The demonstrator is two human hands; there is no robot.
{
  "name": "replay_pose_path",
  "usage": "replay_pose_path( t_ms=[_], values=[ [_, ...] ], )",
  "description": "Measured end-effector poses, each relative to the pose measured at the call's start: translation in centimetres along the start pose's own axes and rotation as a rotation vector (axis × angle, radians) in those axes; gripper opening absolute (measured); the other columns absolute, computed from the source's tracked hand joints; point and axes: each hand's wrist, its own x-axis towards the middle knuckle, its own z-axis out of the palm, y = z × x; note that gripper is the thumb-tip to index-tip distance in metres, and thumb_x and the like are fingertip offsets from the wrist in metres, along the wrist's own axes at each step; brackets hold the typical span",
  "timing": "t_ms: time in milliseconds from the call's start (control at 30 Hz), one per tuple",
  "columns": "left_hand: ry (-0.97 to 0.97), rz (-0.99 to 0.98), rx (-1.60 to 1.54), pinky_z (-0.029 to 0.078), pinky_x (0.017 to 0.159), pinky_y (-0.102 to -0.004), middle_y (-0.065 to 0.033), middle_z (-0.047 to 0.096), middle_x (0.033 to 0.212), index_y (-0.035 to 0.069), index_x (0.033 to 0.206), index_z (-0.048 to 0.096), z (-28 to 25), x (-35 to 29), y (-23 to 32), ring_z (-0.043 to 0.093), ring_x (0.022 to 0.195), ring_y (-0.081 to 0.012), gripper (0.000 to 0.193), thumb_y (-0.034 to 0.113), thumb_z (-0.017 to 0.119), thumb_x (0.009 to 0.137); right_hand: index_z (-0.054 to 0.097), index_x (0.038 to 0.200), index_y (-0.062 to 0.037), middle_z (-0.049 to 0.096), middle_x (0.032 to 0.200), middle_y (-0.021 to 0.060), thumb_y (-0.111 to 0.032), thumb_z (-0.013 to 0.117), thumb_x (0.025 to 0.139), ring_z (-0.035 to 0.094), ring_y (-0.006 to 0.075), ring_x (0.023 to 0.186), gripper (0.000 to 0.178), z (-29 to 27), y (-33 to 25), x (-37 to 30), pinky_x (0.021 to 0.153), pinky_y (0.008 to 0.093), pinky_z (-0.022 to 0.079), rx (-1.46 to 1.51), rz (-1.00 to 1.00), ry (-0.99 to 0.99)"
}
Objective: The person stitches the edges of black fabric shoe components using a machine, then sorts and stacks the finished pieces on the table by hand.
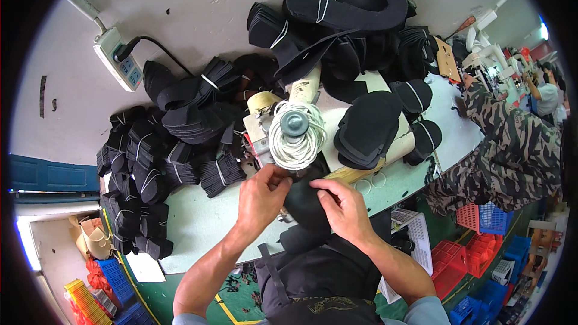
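Note:
Both hands work on a dark fabric piece with a rounded outline, in front of the machine. My left hand pinches its upper left edge, close under the machine's head. Opposite it, my right hand grips the right edge between thumb and forefinger. Just above the hands is a coil of white cord around a grey knob on top of the machine, hiding the part where the fabric enters. Right of the coil lies a stack of black rounded fabric pieces.
Tied bundles of black pieces crowd the table's left; more bundles pile up at the back. A power strip hangs on the wall. At right sits a person in a camouflage top. Red crates stand on the floor.

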Motion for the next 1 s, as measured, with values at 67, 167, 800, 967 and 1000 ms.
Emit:
replay_pose_path(
  t_ms=[67, 167, 800, 967, 1000],
  values=[
    [-0.015, -0.051, -0.158, 0.052, 0.062, -0.0286, -0.0088, 0.071, 0.080, -0.001, 0.100, 0.067, 0.3, -0.5, 0.0, 0.067, 0.067, -0.0135, 0.019, 0.012, 0.068, 0.086, 0.066, 0.111, -0.0043, 0.065, 0.097, 0.0066, -0.002, 0.060, 0.086, 0.062, 0.0140, 0.085, 0.026, -1.1, -0.4, -0.3, 0.070, 0.0252, 0.049, -0.169, -0.156, 0.078],
    [-0.082, -0.112, -0.360, 0.053, 0.064, -0.0263, -0.0094, 0.071, 0.083, -0.004, 0.103, 0.066, -0.6, -1.7, -0.2, 0.067, 0.070, -0.0122, 0.022, 0.013, 0.067, 0.090, 0.065, 0.113, -0.0052, 0.063, 0.095, 0.0085, -0.002, 0.061, 0.086, 0.062, 0.0188, 0.081, 0.028, -1.4, -1.8, -1.4, 0.064, 0.0284, 0.049, 0.000, -0.135, 0.041],
    [-0.305, -0.139, 0.137, 0.052, 0.064, -0.0305, -0.0089, 0.071, 0.075, 0.002, 0.093, 0.074, -3.1, 0.5, 0.3, 0.066, 0.065, -0.0183, 0.026, 0.026, 0.073, 0.083, 0.060, 0.121, 0.0004, 0.065, 0.097, 0.0029, 0.001, 0.066, 0.087, 0.055, 0.0017, 0.070, 0.034, 2.7, 0.0, -3.1, 0.062, 0.0194, 0.048, 0.449, 0.258, -0.054],
    [-0.202, 0.067, 0.333, 0.054, 0.071, -0.0396, -0.0160, 0.070, 0.078, 0.005, 0.091, 0.074, -3.4, 1.5, 1.3, 0.070, 0.075, -0.0313, 0.024, 0.026, 0.070, 0.080, 0.054, 0.130, 0.0029, 0.065, 0.097, 0.0054, 0.000, 0.061, 0.091, 0.064, 0.0076, 0.082, 0.040, 3.6, -1.0, -2.8, 0.076, 0.0259, 0.057, 0.762, 0.408, -0.095],
    [-0.196, 0.138, 0.359, 0.054, 0.072, -0.0420, -0.0175, 0.070, 0.078, 0.005, 0.091, 0.074, -3.4, 1.7, 1.0, 0.069, 0.076, -0.0346, 0.022, 0.024, 0.069, 0.081, 0.054, 0.130, 0.0021, 0.065, 0.095, 0.0054, -0.003, 0.060, 0.093, 0.063, 0.0073, 0.081, 0.039, 3.7, -1.3, -2.7, 0.075, 0.0253, 0.057, 0.802, 0.437, -0.107]
  ],
)
